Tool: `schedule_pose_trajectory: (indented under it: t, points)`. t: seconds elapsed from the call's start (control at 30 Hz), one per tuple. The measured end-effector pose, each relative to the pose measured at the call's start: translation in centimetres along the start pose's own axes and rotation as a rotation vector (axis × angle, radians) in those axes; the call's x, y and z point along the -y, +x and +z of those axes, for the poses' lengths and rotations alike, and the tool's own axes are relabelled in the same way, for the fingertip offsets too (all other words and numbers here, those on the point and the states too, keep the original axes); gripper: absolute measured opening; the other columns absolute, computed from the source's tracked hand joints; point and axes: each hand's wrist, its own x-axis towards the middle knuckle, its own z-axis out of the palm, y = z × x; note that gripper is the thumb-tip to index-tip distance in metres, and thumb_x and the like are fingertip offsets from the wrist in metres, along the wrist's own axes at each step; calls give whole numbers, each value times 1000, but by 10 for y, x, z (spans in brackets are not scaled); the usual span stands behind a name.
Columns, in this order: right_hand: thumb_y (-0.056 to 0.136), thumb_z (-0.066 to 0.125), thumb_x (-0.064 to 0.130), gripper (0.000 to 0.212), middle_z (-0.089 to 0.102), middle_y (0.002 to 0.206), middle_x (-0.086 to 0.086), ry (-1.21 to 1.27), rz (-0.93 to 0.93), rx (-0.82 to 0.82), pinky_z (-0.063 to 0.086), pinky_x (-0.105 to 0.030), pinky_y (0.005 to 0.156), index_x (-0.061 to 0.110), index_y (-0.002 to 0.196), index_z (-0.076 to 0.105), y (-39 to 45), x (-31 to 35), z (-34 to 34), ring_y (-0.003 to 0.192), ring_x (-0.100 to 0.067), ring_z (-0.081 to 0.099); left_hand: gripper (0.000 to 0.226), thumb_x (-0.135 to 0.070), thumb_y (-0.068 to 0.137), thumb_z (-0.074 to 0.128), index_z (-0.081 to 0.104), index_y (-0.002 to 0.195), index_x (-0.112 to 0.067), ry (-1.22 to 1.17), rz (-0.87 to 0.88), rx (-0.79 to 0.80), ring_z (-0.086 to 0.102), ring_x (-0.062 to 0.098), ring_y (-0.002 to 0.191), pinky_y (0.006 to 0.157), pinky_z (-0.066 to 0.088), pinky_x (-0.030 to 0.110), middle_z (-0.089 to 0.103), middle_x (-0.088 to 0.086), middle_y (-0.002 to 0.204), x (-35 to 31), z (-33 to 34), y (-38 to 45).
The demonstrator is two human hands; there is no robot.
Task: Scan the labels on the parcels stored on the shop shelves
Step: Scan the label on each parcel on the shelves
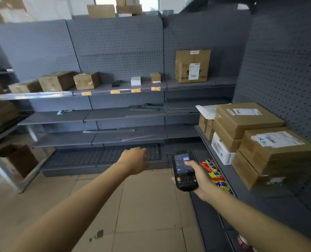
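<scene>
Holding the handheld scanner low in front of the body, the right hand wraps its grip around the device, thumb resting on the lit screen. The left hand stretches forward over the floor with nothing in it; its fingers point away from the camera, so I cannot tell how far they are curled.

Parcels wait in two places. On the right shelf, close to the scanner, cardboard boxes are stacked, and the nearest box and the one behind it both show white labels on their top faces. On the back shelving, a tall box stands with its label facing outward, and several smaller boxes sit along the same shelf to the left.

To do this step well, the sensible choice looks like starting with the right-hand stack, since it is nearest. The scanner's top end should be tilted toward a label, square to it rather than at a slant, and held steady until the screen confirms the read. Working through the stack in a fixed order would help avoid skipping a box. The free hand could turn any parcel whose label is hidden, such as the lower boxes in the pile.
</scene>
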Motion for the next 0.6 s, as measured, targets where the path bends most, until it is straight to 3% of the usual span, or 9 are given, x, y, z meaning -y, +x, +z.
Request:
schedule_pose_trajectory:
  t: [0.07, 0.17, 0.27, 0.37, 0.47, 0.6]
  points:
    - [90, 59, 29, 28, 72, 90, -21, 2, 1, -15, 47, -55, 98, 8, 109, 60, 26, 7, 18, 92, -43, 68, 36, -34, 93, 48, 53, 122, -13, -5, 6, -19, 57, 30, 110, 89, 43, 38, 59, 8, 125, 21, -8, 35]
    - [92, 56, 28, 27, 69, 104, -23, 11, -25, -30, 51, -51, 90, 9, 111, 59, 66, 21, 40, 89, -41, 68, 39, -35, 92, 50, 52, 126, -16, -18, 42, -11, 57, 29, 112, 89, 45, 38, 58, 6, 128, 47, -12, 89]
    - [88, 62, 28, 38, 65, 116, -23, 14, -32, -61, 53, -50, 87, 8, 120, 56, 105, 31, 52, 92, -41, 69, 40, -35, 92, 50, 52, 127, -16, -20, 92, 10, 57, 30, 113, 90, 45, 38, 58, 7, 129, 56, -8, 135]
    - [76, 73, 31, 53, 63, 121, -23, -22, -24, -114, 51, -58, 91, 12, 122, 53, 146, 36, 50, 97, -42, 69, 39, -34, 93, 49, 54, 126, -13, -28, 156, 25, 57, 30, 113, 88, 44, 37, 58, 8, 128, 52, 0, 181]
    - [78, 73, 26, 44, 63, 119, -24, -72, -35, -150, 50, -61, 90, 15, 116, 53, 185, 49, 42, 99, -44, 67, 37, -35, 94, 48, 54, 124, -14, -28, 211, 27, 57, 30, 112, 86, 44, 36, 59, 8, 128, 44, 10, 237]
    - [84, 68, 20, 40, 66, 112, -20, -106, -51, -208, 54, -50, 86, 13, 121, 53, 224, 75, 25, 97, -38, 67, 37, -37, 94, 47, 54, 124, -16, -41, 276, 52, 57, 29, 111, 87, 43, 36, 58, 6, 128, 21, 14, 315]
